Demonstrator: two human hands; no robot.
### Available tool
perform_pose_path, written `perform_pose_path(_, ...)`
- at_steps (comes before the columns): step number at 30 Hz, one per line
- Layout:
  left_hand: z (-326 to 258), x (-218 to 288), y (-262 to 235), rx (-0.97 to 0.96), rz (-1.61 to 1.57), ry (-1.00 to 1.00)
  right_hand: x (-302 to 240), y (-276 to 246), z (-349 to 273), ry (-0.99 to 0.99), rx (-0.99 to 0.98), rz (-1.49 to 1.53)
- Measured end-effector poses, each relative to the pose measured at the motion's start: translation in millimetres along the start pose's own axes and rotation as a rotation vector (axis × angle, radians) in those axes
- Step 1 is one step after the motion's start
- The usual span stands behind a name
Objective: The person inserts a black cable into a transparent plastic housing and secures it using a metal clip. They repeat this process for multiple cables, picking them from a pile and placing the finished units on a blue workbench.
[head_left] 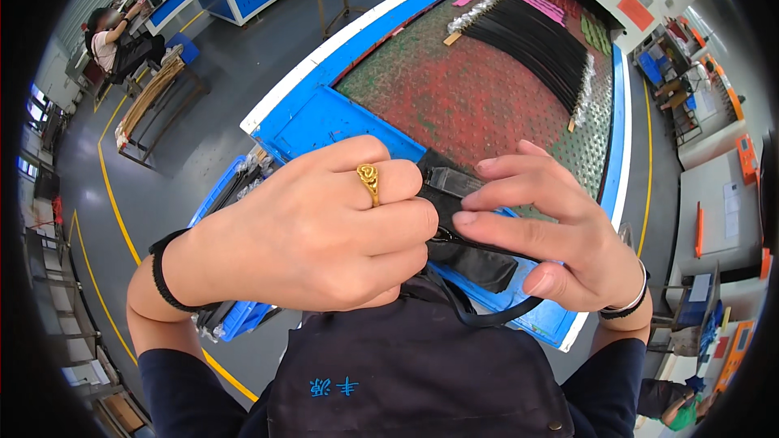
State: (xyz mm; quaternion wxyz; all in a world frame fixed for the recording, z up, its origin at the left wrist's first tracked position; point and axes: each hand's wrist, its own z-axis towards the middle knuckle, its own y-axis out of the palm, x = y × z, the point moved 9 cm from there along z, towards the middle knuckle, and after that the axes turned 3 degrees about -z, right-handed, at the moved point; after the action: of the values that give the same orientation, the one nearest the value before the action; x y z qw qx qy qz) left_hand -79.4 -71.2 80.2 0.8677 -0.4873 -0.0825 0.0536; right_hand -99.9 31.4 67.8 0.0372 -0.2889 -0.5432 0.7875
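A thin black strap (480, 318) hangs in a loop between my two hands, just above my dark apron (406, 369). My left hand (324, 231) is closed in a fist, with its thumb side hidden, and the strap comes out beside its knuckles. To the right of it, my right hand (548, 231) has curved fingers, with the strap running between its thumb and index finger. Beyond the hands, dark flat pieces (475, 266) lie on a blue tray (349, 122) at the near end of a machine bed.
The studded red-green bed (454, 73) carries a row of long black strips (527, 45) with wrapped ends, and pink pieces (540, 6) farther back. A blue crate (243, 320) stands at my left. A seated person (122, 40) is far left, near a metal-legged rack (154, 101).
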Motion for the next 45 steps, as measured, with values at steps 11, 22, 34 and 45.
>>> perform_pose_path(11,-13,-7,-4,0.034,0.026,-0.061,48,-30,-61,0.391,0.48,-0.1)
perform_pose_path(22,-23,-20,-2,0.101,-0.001,-0.18,117,213,-205,0.789,0.066,-0.42)
perform_pose_path(34,9,-13,17,0.0,-0.122,-0.132,18,-5,-130,0.528,0.5,-0.614)
perform_pose_path(45,21,-3,16,-0.02,-0.19,-0.066,-22,22,-64,0.041,0.234,-0.897)
